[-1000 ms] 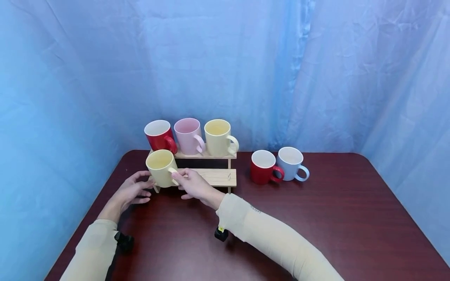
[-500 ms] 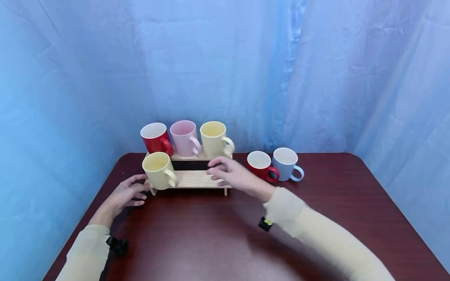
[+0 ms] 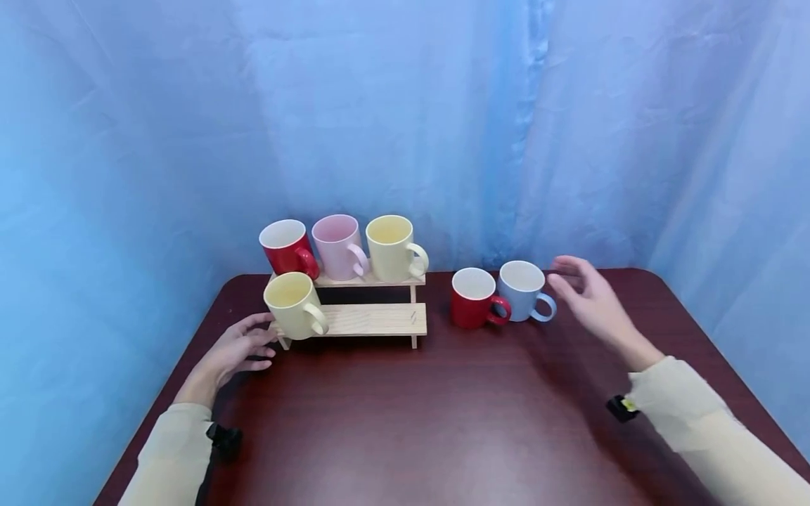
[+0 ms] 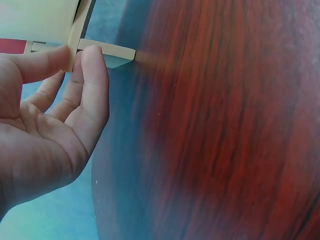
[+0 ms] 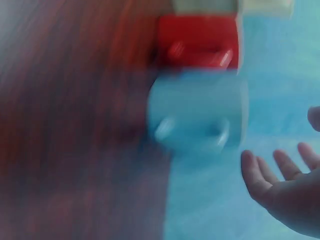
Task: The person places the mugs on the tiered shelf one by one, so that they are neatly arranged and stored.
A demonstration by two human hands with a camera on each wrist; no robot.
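Note:
My left hand (image 3: pixel 237 351) is at the left end of a two-tier wooden rack (image 3: pixel 373 320). In the left wrist view its thumb and fingers (image 4: pixel 95 80) pinch the end of the lower board. A pale yellow mug (image 3: pixel 294 309) stands at the left of that board, handle to the right. My right hand (image 3: pixel 591 302) is beside a light blue mug (image 3: pixel 520 295), apart from it, fingers loosely bent and holding nothing. Touching or nearly touching the blue mug on its left is a red mug (image 3: pixel 471 302) with a white inside.
On the upper tier stand a red mug (image 3: pixel 285 249), a pink mug (image 3: pixel 338 249) and another yellow mug (image 3: pixel 389 249). A dark red-brown table (image 3: pixel 443 422) carries everything. Blue curtains (image 3: pixel 405 126) hang behind and at the sides.
My right hand has let go of the lower yellow mug's handle and moved right, past the red mug to the blue one. The yellow mug stays on the lower board. My left hand has stayed put.

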